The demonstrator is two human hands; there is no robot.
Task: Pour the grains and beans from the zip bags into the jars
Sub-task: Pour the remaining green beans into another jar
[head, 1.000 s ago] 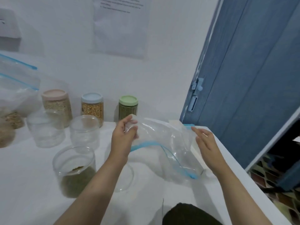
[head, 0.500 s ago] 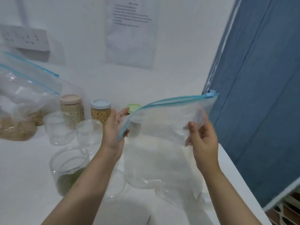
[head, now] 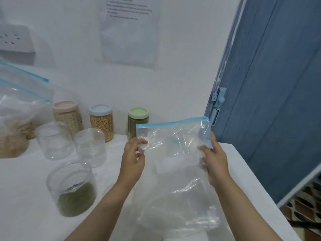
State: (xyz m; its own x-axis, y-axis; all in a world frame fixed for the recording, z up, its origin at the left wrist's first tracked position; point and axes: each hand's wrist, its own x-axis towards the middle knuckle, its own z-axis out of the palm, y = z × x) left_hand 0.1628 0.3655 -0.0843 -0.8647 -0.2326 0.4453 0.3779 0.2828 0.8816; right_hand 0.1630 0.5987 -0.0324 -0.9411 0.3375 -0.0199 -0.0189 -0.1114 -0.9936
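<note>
**Empty bag held upright between both hands; next filled bags lie toward 9 o'clock**

The empty zip bag is held upright over the white table, its blue zip strip uppermost and running roughly 9 to 3 o'clock, slightly higher at the 3 o'clock end. The left hand pinches the bag's 9 o'clock edge just below the strip; the right hand grips the 3 o'clock edge, fingers partly behind the film. No contents are visible in the bag.

An open jar with a shallow green layer stands at 9 o'clock from the left hand, near it. Two empty open jars stand beyond, toward 10 o'clock. Three lidded, filled jars line the wall at 11 to 12 o'clock. The filled bags sit at the far 9 o'clock edge, well apart from both hands.

Judgement: this bag appears spent and due to be set aside. Remaining work lies wholly leftward; the left hand is the nearer to the bags and to the open jars.
</note>
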